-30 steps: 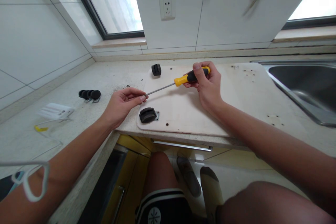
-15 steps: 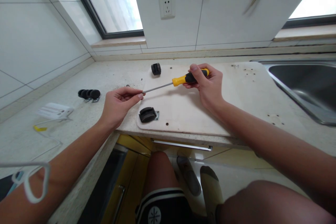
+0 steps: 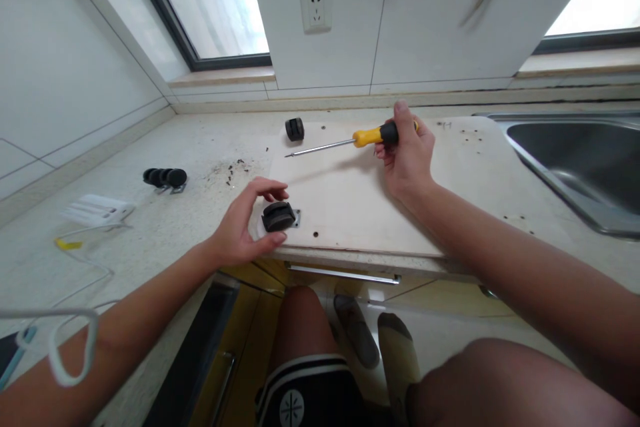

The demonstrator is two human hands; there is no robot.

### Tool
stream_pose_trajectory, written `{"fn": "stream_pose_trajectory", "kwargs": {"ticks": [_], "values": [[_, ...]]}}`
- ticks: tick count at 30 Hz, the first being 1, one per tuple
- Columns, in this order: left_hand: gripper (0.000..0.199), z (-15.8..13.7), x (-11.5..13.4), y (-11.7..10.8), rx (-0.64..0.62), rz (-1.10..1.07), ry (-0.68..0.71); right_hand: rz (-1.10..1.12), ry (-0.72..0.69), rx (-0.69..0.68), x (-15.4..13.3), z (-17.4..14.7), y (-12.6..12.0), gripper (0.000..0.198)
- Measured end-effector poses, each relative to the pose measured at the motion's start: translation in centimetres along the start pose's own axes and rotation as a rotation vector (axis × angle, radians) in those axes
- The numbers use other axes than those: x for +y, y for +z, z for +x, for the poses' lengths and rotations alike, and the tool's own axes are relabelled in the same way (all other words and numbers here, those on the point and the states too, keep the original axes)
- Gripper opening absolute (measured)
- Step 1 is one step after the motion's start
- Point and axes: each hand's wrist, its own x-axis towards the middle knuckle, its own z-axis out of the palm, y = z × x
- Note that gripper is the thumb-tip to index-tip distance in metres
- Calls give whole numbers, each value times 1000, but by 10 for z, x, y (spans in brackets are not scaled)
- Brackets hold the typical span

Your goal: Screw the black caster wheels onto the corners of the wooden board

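My right hand (image 3: 407,150) grips a yellow and black screwdriver (image 3: 367,137) by its handle. Its metal shaft points left above a white board (image 3: 370,203) on the counter. At the board's near left corner is a black caster wheel (image 3: 279,216) with a metal mounting plate. My left hand (image 3: 250,220) curves around this caster, thumb and fingers apart on either side; whether it touches the wheel I cannot tell. A second caster (image 3: 295,129) stands at the board's far left corner. Screw holes show in the board's right part.
Several removed casters (image 3: 165,177) lie together on the counter at left. Small dark screws (image 3: 235,168) are scattered among debris. A white power strip (image 3: 97,210) with a cord lies further left. At right is a steel sink (image 3: 580,167). A wall socket (image 3: 316,10) is above.
My left hand has left the screwdriver's tip and come nearer, opening around the near caster. My right hand has drawn the screwdriver to the right and slightly up.
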Motion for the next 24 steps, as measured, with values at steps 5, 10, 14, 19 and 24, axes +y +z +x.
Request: {"fn": "stream_pose_trajectory", "kwargs": {"ticks": [5, 10, 14, 19, 24], "values": [[50, -11, -9, 14, -30, 153, 63, -49, -141, 5, -13, -5, 3, 56], [52, -10, -9, 15, -27, 128, 59, -150, -423, -132, -47, -27, 22, 43], [53, -10, -10, 14, -28, 114, 49, -309, -535, -235, -69, -46, 32, 44], [53, -11, -11, 14, -47, 108, 29, -455, -571, -283, -80, -61, 37, 39], [51, -11, -10, 15, -38, 123, 50, -423, -715, -334, -77, -58, 46, 24]]}}
